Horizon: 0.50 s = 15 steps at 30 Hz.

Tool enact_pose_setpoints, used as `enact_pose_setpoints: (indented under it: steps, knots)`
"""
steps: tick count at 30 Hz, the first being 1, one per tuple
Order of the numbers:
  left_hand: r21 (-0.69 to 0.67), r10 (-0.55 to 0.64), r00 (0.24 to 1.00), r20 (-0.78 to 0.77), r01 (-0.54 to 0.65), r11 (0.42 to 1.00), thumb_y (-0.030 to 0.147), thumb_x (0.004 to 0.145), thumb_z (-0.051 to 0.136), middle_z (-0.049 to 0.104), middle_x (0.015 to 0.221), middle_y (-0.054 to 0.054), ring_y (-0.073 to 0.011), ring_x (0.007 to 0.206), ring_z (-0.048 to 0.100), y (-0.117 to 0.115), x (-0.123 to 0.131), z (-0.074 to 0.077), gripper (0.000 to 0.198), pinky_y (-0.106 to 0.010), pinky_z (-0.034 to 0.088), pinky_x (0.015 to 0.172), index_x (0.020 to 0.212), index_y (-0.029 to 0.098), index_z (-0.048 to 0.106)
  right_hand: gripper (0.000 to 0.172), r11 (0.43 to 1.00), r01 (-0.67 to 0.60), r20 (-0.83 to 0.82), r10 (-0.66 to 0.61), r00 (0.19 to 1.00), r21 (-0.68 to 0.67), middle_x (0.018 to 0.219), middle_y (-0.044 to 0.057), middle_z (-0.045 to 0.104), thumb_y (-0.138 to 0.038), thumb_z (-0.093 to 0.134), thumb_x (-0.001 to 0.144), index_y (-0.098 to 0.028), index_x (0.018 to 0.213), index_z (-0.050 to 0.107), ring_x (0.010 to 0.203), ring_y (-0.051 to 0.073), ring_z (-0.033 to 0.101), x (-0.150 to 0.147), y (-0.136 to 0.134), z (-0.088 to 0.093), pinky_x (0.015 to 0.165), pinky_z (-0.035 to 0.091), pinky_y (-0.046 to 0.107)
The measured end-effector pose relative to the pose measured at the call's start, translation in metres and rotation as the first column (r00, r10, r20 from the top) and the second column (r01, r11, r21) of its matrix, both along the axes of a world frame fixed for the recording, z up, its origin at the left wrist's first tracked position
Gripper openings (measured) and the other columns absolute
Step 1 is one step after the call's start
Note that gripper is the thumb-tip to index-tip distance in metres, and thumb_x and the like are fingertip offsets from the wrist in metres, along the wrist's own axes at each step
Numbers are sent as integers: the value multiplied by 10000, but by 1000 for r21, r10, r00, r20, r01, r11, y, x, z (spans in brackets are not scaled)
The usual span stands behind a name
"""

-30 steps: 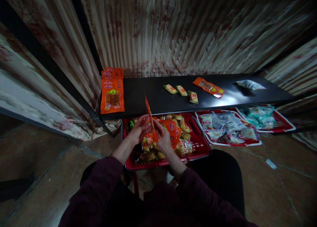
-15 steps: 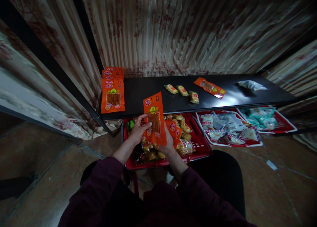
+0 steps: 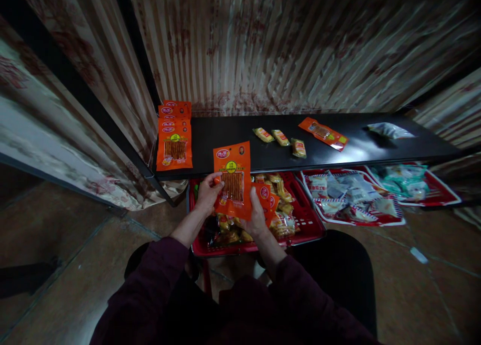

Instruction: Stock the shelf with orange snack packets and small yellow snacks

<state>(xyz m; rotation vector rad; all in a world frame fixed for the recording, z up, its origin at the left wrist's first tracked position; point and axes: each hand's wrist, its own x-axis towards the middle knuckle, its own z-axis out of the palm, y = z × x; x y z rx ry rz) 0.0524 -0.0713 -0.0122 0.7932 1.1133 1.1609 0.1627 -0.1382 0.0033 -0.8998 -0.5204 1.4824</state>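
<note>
Between my two hands an orange snack packet (image 3: 233, 184) is held upright, its printed front and clear window facing me. My left hand (image 3: 208, 197) pinches its left edge with thumb and fingers. On the other side, my right hand (image 3: 257, 215) grips the lower right edge, its fingers hidden behind the packet. Below is a red basket (image 3: 308, 224) holding more orange packets (image 3: 271, 204) and several yellowish wrapped snacks (image 3: 283, 224). A stack of matching orange packets (image 3: 175, 147) lies overlapped at the left end of the black shelf (image 3: 225, 129).
Three small yellow wrapped snacks (image 3: 280, 138) and another orange packet (image 3: 323, 133) lie along the shelf, with a silvery packet (image 3: 391, 130) farther right. Two more red baskets with white rims hold white-blue packets (image 3: 353, 192) and teal packets (image 3: 404, 182). A black post (image 3: 139, 49) stands at left.
The orange packet in my hands has turned from a tilt to nearly upright and squarely facing me. The whole view has shifted slightly, with the shelf and baskets appearing a little farther right.
</note>
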Motion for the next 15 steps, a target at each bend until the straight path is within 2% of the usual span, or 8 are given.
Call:
enact_pose_setpoints:
  steps: [4,7,10,15]
  knots:
    - [15,47,998,-49,-47,999,151,656,636,639,760,4,-81,623,517,7,-5,-9,310,-205,413,614,962,164,686,303,990,115,-23,-117,993,-87,898,5,729,-442,742,659,-243,873,658,950,221,678,-2,1,-4,709,593,323]
    - [69,76,993,-88,-70,995,159,664,633,665,818,-16,-100,685,553,11,-8,-16,278,-215,434,651,933,171,702,304,968,186,-10,-190,982,-170,822,-16,726,-350,798,594,-244,830,637,870,203,695,-2,2,-6,669,592,298]
    - [111,86,989,-119,-73,991,168,667,634,662,794,-11,-110,706,560,15,-12,-17,245,-220,441,674,901,177,708,298,962,191,21,-191,981,-197,777,-28,721,-340,798,597,-246,819,621,823,202,702,-2,4,-6,650,590,299]
    - [137,108,981,-161,-87,987,160,687,601,631,745,4,-94,654,535,18,-18,-13,234,-208,426,655,901,167,695,246,975,171,79,-161,984,-141,722,-38,712,-382,768,634,-251,773,612,798,210,706,-3,8,-3,659,586,311]
